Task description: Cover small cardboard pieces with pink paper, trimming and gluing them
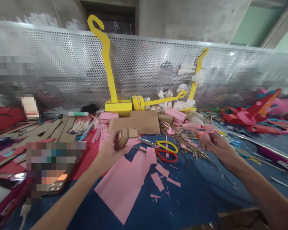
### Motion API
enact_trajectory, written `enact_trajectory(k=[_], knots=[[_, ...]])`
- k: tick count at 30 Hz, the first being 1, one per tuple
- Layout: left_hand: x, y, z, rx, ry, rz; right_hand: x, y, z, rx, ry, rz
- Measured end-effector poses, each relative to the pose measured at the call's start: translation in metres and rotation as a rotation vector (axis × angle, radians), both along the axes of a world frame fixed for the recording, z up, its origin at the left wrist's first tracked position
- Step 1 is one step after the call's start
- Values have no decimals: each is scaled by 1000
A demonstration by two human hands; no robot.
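My left hand [107,154] is closed around a small folded cardboard piece [123,138], held above the table left of centre. On the right, my right hand [214,143] is closed around the grip of a pink glue gun [204,129] with a glowing red spot on its side. Its nozzle is not clearly visible. Between the hands lie scissors [155,146] with one yellow and one red handle. A large pink paper sheet [124,185] lies in front of them, with small pink scraps [157,181] beside it.
Behind the hands lies a flat cardboard piece [144,123]. Yellow hooked paper shapes [109,73] stand against the perforated metal panel [139,64]. Cardboard strips [64,129] and a phone [70,169] are on the left; red and pink paper [249,118] is piled at right.
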State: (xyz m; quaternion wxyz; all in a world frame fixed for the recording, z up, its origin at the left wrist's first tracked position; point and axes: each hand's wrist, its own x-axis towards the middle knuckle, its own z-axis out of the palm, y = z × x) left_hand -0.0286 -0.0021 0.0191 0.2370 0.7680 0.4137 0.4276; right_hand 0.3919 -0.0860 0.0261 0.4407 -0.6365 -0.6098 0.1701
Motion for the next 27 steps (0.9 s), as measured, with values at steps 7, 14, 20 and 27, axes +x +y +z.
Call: enact_trajectory(k=[7,14,20,27], knots=[[2,1,-6,-30,-33,-96,-75,-2,-1,-121,124,290],[-2,4,-17,65,45,-113,-110,-2,6,-99,-70,332],[-2,-3,-11,114,145,-74,-116,-7,2,-53,-134,285],[-2,-6,-8,122,203,-71,-117,-8,2,-104,-143,365]])
